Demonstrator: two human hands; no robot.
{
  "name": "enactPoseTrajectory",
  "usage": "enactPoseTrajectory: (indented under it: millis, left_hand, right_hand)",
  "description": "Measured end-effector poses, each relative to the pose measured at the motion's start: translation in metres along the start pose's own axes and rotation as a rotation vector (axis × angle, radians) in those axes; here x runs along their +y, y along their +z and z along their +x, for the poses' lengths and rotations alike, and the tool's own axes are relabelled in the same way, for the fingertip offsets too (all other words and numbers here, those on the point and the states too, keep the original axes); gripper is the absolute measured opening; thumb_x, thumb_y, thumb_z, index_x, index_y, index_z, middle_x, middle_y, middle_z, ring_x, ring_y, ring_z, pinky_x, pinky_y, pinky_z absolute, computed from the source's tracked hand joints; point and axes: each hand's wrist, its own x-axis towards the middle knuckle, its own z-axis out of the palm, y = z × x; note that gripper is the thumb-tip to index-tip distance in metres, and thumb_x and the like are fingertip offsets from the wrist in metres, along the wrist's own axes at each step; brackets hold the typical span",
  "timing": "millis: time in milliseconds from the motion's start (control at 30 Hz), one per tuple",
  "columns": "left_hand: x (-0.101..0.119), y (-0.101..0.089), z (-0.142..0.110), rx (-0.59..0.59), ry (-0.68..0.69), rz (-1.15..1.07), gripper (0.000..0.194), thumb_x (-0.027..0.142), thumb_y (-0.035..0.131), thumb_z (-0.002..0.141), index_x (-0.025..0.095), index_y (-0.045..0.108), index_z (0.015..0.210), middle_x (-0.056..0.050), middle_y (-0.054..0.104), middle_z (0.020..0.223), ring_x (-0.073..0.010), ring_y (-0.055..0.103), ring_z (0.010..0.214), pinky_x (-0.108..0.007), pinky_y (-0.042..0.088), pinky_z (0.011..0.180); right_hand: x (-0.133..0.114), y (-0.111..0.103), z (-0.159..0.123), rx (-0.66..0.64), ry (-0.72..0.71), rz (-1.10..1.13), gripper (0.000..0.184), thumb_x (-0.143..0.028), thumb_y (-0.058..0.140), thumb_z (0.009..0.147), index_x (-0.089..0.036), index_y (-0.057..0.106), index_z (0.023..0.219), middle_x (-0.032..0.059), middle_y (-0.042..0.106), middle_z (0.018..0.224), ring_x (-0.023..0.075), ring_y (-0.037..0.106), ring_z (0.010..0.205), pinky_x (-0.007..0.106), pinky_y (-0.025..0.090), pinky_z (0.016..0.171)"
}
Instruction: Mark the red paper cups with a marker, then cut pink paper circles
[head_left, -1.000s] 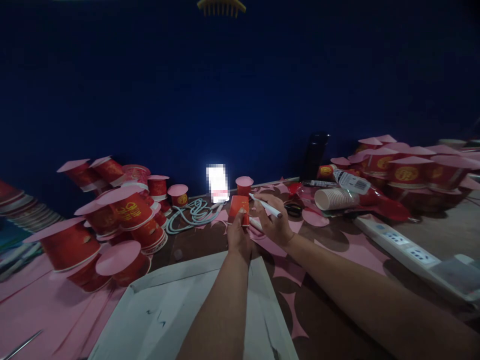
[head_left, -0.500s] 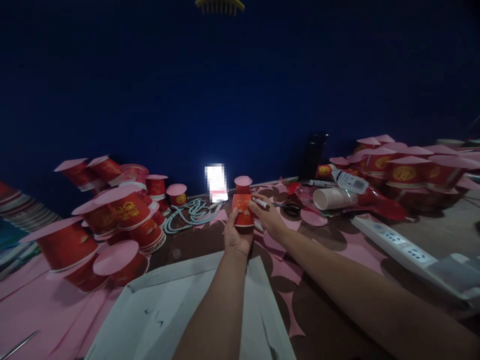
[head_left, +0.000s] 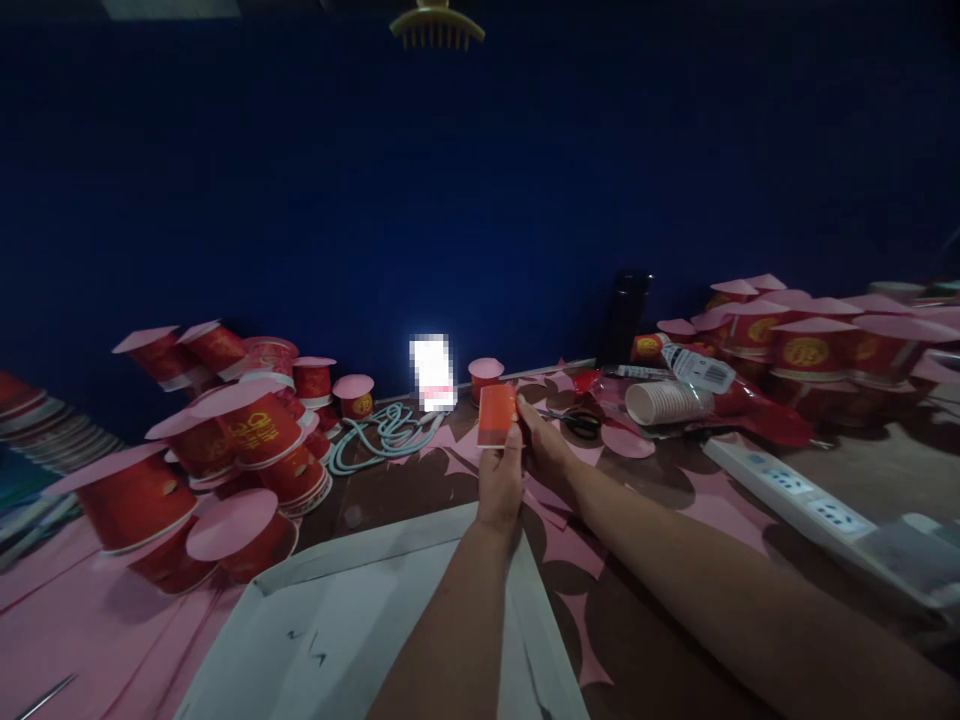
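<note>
An orange-red paper cup (head_left: 496,416) is tilted in front of me, its pale rim toward me. My left hand (head_left: 501,480) grips it from below, thumb up along its right side. Close against the cup's right edge, my right hand (head_left: 546,445) is closed, its fingertips partly hidden by the cup. The white marker-like tube seen earlier in it does not show. Just behind stands another red cup (head_left: 486,384) with a pink paper disc (head_left: 486,368) on top. Under my forearms lies a shallow white box lid (head_left: 322,610) with dark pen marks.
Red cups topped with pink discs (head_left: 247,425) crowd the left, with more cups (head_left: 814,350) at right. Around me lie a pale blue cable (head_left: 382,435), lit phone (head_left: 433,372), scissors (head_left: 581,422), stacked cups (head_left: 667,402), black bottle (head_left: 626,315), power strip (head_left: 795,490) and pink paper scraps (head_left: 574,545).
The cup has turned and shifted slightly right, and its gold print no longer shows. My left hand moved right with it. The white tube in my right hand has gone out of sight.
</note>
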Motion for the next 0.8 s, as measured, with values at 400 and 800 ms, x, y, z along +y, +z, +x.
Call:
enactPoseTrajectory:
  millis: [400, 800]
  left_hand:
    - [-0.007, 0.001, -0.005, -0.128, 0.268, 0.424, 0.026, 0.038, 0.048, 0.085, 0.017, 0.063, 0.09, -0.012, 0.064, 0.099, -0.0242, 0.053, 0.102, -0.039, 0.033, 0.097]
    - [0.002, -0.014, 0.016, 0.066, -0.423, -0.928, 0.024, 0.025, 0.056, 0.072, 0.015, 0.065, 0.092, -0.007, 0.068, 0.087, -0.0171, 0.064, 0.076, -0.028, 0.05, 0.067]
  right_hand:
    - [-0.009, 0.0, 0.002, -0.032, 0.135, 0.069, 0.028, -0.043, 0.056, 0.082, -0.019, 0.061, 0.094, 0.0027, 0.072, 0.084, 0.0194, 0.066, 0.091, 0.03, 0.053, 0.081]
    - [-0.006, -0.003, -0.003, -0.034, 0.002, -0.1, 0.03, -0.044, 0.065, 0.075, -0.023, 0.059, 0.095, 0.001, 0.069, 0.085, 0.0177, 0.066, 0.076, 0.029, 0.054, 0.067]
